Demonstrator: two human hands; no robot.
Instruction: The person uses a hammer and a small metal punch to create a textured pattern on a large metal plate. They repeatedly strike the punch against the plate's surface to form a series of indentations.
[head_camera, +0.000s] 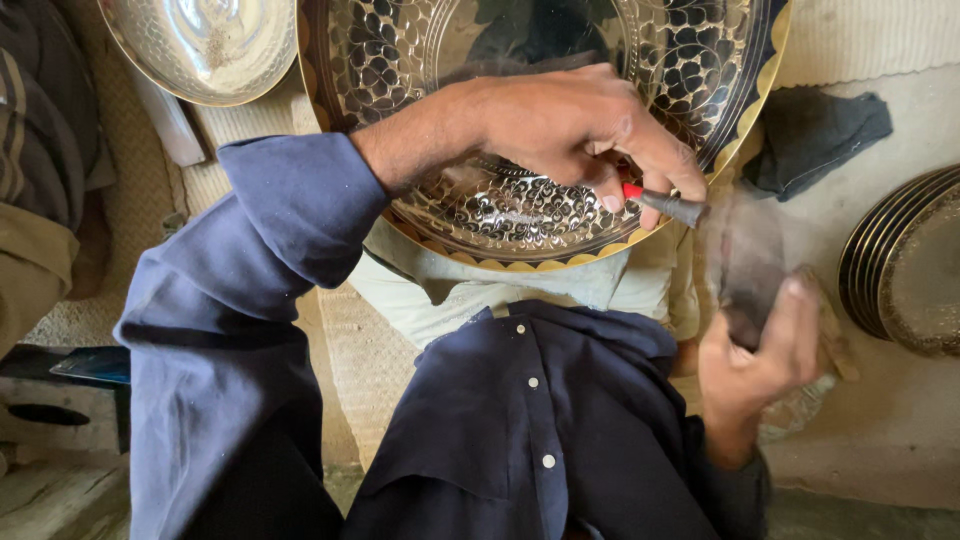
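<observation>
A large round brass tray (520, 262) with engraved floral patterns and a scalloped gold rim rests tilted on my lap. My left hand (570, 130) reaches over it in a blue sleeve. It grips a small punch tool (670, 205) with a red band and a dark end, held near the tray's lower right rim. My right hand (750, 370) is lower right, closed on a dark hammer-like block (750, 270). The block is blurred by motion, just right of the tool's end.
A silver hammered dish (200, 45) lies at the top left. A stack of dark-rimmed plates (900, 260) stands at the right edge, with a dark cloth (815, 135) above it. Another person's striped clothing (40, 150) fills the left side. A woven mat (350, 340) lies underneath.
</observation>
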